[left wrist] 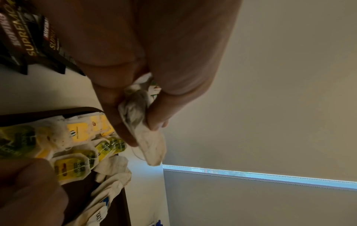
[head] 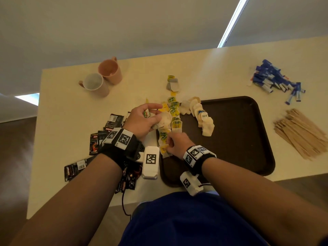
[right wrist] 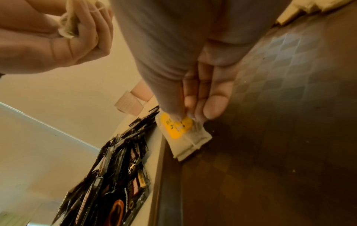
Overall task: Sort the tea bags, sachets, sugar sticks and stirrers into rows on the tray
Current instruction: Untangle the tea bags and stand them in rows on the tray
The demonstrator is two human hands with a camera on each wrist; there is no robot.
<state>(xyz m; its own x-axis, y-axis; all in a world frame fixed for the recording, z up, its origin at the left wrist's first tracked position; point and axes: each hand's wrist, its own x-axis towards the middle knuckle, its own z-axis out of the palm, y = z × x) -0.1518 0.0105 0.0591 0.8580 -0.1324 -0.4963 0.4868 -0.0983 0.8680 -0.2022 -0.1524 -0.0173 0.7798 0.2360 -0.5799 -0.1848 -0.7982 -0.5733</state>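
Note:
A dark brown tray [head: 236, 139] lies on the cream table. Along its left edge runs a row of yellow-green tagged tea bags [head: 174, 112]; a second row of plain pale tea bags [head: 204, 119] slants beside it. My left hand [head: 147, 119] hovers over the tray's left edge and grips a small bunch of pale tea bags [left wrist: 142, 125]. My right hand [head: 174, 145] pinches a yellow-tagged tea bag [right wrist: 181, 134] at the near end of the first row, its lower end on the tray [right wrist: 270, 137].
Black coffee sachets [head: 106, 137] lie scattered left of the tray. Blue sugar sticks [head: 276, 80] are piled at the far right, wooden stirrers [head: 300, 134] right of the tray. Two pink mugs [head: 103, 77] stand far left. A grey tea bag [head: 172, 85] lies beyond the tray.

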